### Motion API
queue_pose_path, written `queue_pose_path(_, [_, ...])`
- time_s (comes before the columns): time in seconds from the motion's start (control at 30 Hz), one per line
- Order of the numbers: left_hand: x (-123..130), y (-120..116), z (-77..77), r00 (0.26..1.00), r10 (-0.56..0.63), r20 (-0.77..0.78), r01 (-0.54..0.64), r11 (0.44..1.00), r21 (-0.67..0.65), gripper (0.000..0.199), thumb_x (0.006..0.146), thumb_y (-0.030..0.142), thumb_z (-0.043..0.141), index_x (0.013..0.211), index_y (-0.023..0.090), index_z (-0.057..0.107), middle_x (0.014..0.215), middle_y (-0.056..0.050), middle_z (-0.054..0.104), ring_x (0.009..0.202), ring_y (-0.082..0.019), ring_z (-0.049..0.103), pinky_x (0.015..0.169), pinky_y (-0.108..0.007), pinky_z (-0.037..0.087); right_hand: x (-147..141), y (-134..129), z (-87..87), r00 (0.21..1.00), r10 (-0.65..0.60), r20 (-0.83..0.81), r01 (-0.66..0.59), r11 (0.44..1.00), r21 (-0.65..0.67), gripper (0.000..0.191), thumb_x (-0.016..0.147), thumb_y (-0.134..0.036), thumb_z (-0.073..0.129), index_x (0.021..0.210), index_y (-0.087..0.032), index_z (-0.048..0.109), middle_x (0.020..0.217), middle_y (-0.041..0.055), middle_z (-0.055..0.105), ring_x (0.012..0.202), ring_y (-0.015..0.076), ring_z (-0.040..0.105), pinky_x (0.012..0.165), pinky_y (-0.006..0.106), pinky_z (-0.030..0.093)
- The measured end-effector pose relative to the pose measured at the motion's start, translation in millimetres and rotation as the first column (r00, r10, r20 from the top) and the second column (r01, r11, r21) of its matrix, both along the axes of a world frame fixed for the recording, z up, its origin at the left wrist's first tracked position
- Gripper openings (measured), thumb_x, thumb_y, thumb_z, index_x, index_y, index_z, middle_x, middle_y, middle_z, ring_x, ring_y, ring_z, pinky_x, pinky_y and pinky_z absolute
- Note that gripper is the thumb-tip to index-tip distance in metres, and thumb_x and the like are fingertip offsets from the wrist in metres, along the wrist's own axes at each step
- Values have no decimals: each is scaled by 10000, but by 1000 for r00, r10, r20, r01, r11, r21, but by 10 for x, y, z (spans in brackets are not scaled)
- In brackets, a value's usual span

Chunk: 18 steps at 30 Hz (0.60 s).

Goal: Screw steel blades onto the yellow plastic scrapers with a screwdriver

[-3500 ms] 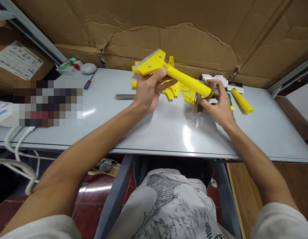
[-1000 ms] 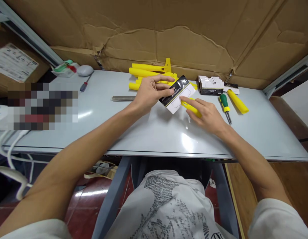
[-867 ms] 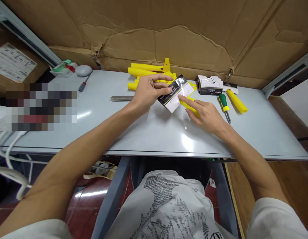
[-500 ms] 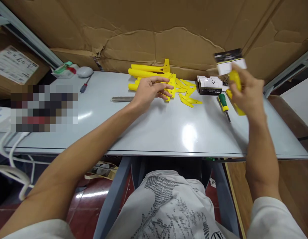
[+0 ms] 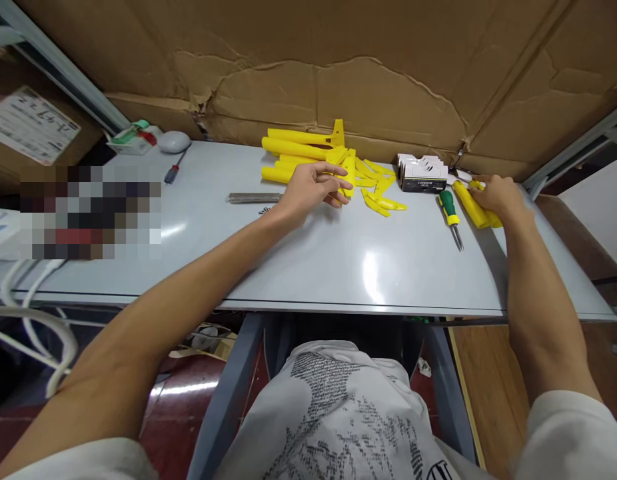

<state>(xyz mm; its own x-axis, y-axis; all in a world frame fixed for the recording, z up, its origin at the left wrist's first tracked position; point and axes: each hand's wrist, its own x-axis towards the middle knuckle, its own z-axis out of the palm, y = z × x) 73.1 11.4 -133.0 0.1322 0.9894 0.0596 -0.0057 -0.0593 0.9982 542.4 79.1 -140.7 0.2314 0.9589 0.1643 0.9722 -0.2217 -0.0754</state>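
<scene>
My left hand [image 5: 316,190] hovers with loosely spread fingers beside a pile of yellow plastic handles [image 5: 296,148], holding nothing. Small flat yellow pieces [image 5: 384,203] lie just right of it. At the right end of the table, my right hand [image 5: 504,200] has its fingers around a yellow-handled scraper [image 5: 494,219], partly hidden beneath the hand. Another yellow handle [image 5: 469,205] lies alongside it. Left of these rests a screwdriver [image 5: 449,210] with a green and yellow grip. A row of black-and-white card sleeves [image 5: 423,175] stands behind the screwdriver.
A grey metal strip [image 5: 253,198] lies left of my left hand. Farther left are a small dark-handled screwdriver [image 5: 172,173], a white rounded object [image 5: 173,142] and a small box [image 5: 133,140]. Cardboard [image 5: 313,67] walls the back. White cables [image 5: 26,307] hang over the left front edge.
My right hand has come down and to the right, lowering the yellow scraper with its black-and-white card onto the tabletop. My left hand has stayed nearly in place.
</scene>
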Motion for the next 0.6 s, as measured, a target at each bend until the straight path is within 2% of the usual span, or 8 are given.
queue_pose_path(0.07, [12, -20, 23, 1000, 7, -10, -7, 1000, -10, 210, 926, 10, 695, 1086, 138, 742, 1025, -86, 879, 699, -160, 809, 676, -290, 656, -45, -1, 31, 998, -38, 43, 42, 997, -72, 585, 1126, -460, 673, 1664, -234, 705, 1481, 366, 751, 1222, 379, 688, 915, 456, 423])
queue_pose_path(0.13, [25, -31, 37, 1000, 9, -12, -9, 1000, -11, 216, 940, -6, 670, 1085, 138, 740, 1022, -80, 881, 683, -150, 802, 667, -283, 649, -88, -17, 71, 997, -44, 69, 51, 993, -106, 612, 1138, -501, 644, 1699, -259, 666, 1506, 337, 749, 1189, 348, 677, 899, 436, 403])
queue_pose_path(0.27, [39, -28, 30, 1000, -8, -26, 8, 1000, 7, 236, 935, -30, 650, 1064, 143, 746, 1029, -75, 885, 666, -140, 797, 639, -269, 642, -149, -52, 119, 994, -63, 91, 74, 990, -119, 696, 1098, -606, 674, 1700, -256, 666, 1489, 360, 749, 1100, 347, 672, 835, 447, 339])
queue_pose_path(0.4, [14, 8, -9, 997, -22, -70, 25, 999, 40, 241, 906, -36, 672, 1036, 151, 752, 1048, -71, 879, 674, -136, 801, 635, -259, 647, -150, -86, 123, 995, -62, 80, 70, 992, -102, 714, 1132, -640, 596, 1730, -250, 630, 1526, 360, 734, 1133, 353, 679, 837, 456, 324])
queue_pose_path(0.5, [-39, 64, -39, 993, 9, -121, 9, 990, 144, 262, 883, -41, 672, 1027, 158, 763, 1079, -64, 872, 692, -121, 793, 634, -241, 642, -150, -140, 136, 994, -84, 70, 88, 995, -53, 722, 1172, -634, 505, 1757, -220, 591, 1542, 373, 721, 1213, 382, 692, 847, 477, 313])
queue_pose_path(0.6, [-115, 147, -52, 981, 76, -177, -29, 967, 253, 287, 878, -44, 638, 1013, 169, 774, 1054, -44, 860, 726, -115, 787, 655, -230, 640, -190, -213, 152, 987, -136, 82, 134, 990, 35, 665, 1187, -591, 474, 1679, -193, 680, 1502, 382, 738, 1278, 424, 696, 856, 501, 293])
